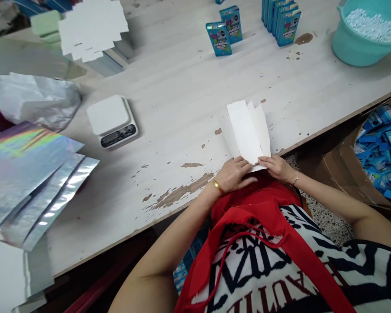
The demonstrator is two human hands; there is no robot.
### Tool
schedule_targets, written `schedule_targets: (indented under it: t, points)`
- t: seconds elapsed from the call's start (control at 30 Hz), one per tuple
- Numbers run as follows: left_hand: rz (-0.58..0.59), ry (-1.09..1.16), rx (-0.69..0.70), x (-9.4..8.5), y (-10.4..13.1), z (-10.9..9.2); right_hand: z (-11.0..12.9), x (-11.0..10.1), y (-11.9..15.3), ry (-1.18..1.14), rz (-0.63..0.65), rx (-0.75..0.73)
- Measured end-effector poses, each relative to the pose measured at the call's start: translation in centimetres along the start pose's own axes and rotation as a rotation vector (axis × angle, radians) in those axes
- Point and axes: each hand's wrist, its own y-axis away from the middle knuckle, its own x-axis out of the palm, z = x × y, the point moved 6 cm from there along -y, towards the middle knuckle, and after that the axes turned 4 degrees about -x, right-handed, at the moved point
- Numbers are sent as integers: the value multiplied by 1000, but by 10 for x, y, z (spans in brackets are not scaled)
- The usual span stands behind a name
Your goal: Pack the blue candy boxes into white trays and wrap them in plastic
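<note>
A white cardboard box blank (246,126), partly folded with flaps raised, lies at the table's near edge in front of my body. My left hand (233,174), with a gold bracelet on the wrist, grips the blank's near edge from the left. From the right, my right hand (279,168) pinches the same edge near its corner, thumb and fingers on the card. The fingertips of both hands are close together at the fold. What lies beneath the near end of the card is hidden.
Blue candy boxes (219,40) stand at the back, more in a row (287,27). A turquoise tub (353,48) holds white pieces. A kitchen scale (112,119), silvery bags (29,174) and stacked white blanks (93,28) lie left. A carton (340,174) of blue boxes stands right.
</note>
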Motion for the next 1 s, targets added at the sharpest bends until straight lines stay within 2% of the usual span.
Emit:
schedule_targets:
  t: [0.17,0.23,0.3,0.37,0.43,0.5,0.57,0.63,0.73,0.87,1.0]
  points:
    - [107,-75,-386,-4,-17,20,4,-5,-6,-21,-165,85]
    - [128,-44,-475,-7,-26,25,4,-2,-6,29,-144,92]
    - [122,16,-528,-10,-31,29,4,5,-5,90,-61,95]
    - [86,75,-566,-11,-29,30,3,11,-4,150,19,101]
    - [-6,79,-565,-14,-21,23,3,14,-5,202,51,104]
    - [-140,22,-530,-19,-8,10,4,14,-8,227,51,101]
    - [-212,-40,-494,-19,2,-5,6,14,-13,224,46,111]
    - [-148,-78,-464,-12,3,-16,6,15,-19,223,44,149]
    - [82,-131,-416,0,-13,-21,10,16,-26,282,55,197]
    - [315,-140,-403,0,-36,-11,18,16,-31,394,75,189]
    - [389,-107,-386,-5,-48,6,21,13,-34,426,41,199]
